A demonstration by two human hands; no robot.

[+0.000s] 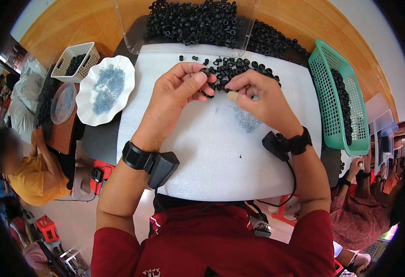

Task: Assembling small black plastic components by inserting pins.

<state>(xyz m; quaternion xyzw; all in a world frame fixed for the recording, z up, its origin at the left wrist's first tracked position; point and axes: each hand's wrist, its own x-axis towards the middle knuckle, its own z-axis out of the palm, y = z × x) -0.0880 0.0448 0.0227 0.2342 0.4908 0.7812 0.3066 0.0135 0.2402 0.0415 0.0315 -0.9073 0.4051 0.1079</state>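
Over the white foam sheet point(202, 157), my left hand point(177, 90) pinches a small round black plastic part point(205, 72) between thumb and forefinger; its other fingers curl below. My right hand point(267, 99), with a tan cover on its thumb tip, is closed close beside it. Its thumb and fingertips press together on something small and dark that I cannot make out. Just beyond both hands lies a loose heap of similar black parts point(241, 65). Nearer to me, below the right hand, a scatter of tiny grey pieces point(247, 122) lies on the sheet.
A clear tray point(184, 50) with a big heap of black parts stands at the back. On the left are a scalloped white plate point(129, 76) of tiny grey pieces and a white basket point(91, 50). A green basket point(359, 147) stands right. Other people sit at both sides.
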